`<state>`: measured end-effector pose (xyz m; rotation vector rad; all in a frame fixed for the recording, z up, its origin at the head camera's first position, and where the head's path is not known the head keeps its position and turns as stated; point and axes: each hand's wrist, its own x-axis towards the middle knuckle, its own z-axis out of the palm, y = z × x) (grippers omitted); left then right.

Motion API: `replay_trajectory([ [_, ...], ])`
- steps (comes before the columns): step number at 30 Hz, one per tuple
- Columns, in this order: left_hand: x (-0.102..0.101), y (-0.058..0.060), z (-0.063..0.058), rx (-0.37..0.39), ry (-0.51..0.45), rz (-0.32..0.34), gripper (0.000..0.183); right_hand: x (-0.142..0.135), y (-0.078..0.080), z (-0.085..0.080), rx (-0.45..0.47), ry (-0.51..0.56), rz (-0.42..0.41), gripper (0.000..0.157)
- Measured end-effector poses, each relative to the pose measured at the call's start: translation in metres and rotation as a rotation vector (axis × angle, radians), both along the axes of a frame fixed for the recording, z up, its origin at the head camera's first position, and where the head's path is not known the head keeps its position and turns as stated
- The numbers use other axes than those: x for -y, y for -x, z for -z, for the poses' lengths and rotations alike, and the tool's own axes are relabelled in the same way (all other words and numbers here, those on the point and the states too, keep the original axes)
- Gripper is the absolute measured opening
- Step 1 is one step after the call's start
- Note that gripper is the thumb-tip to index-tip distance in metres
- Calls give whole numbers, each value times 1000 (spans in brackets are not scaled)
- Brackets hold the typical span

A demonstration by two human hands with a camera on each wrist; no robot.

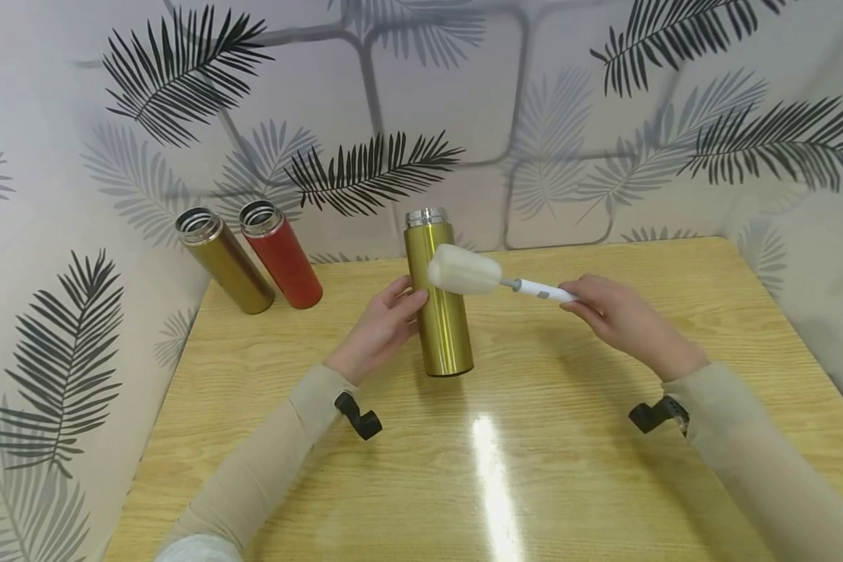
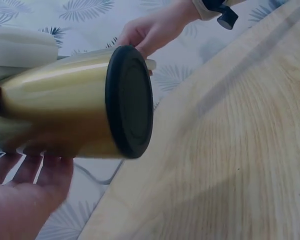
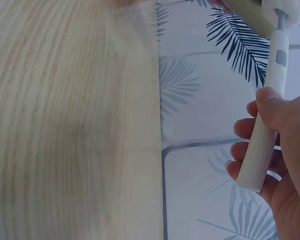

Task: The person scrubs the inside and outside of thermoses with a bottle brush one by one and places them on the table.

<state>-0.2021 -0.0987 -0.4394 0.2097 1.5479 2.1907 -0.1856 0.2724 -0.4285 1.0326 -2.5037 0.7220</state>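
My left hand [image 1: 388,324] grips a gold thermos flask [image 1: 444,336] around its middle, nearly upright with its lidless steel mouth at the top. In the left wrist view the flask's black base [image 2: 131,102] faces the camera. My right hand [image 1: 614,312] holds a bottle brush by its white handle [image 3: 264,135], thumb on one side and fingers curled round the other. The brush's pale sponge head [image 1: 467,270] lies across the front of the flask in the head view; whether it touches the flask I cannot tell.
Another gold flask [image 1: 233,269] and a red flask [image 1: 286,261], both without lids, stand at the table's back left. The wooden table [image 1: 569,468] meets a leaf-patterned wall [image 1: 569,203] behind. Black wrist devices sit on both sleeves.
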Motion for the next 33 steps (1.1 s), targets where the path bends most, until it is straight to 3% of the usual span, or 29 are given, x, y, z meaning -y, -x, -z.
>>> replay_trajectory([
  [10, 5, 8, -9, 7, -19, -56, 49, 0, -7, 11, 53, -27, -37, 30],
  [22, 9, 17, -11, 34, -43, -189, 39, -9, -15, 24, 1, -50, -95, 37],
  [33, 5, 14, -6, -1, -41, -86, 49, -7, -9, 21, -45, 17, -38, 40],
])
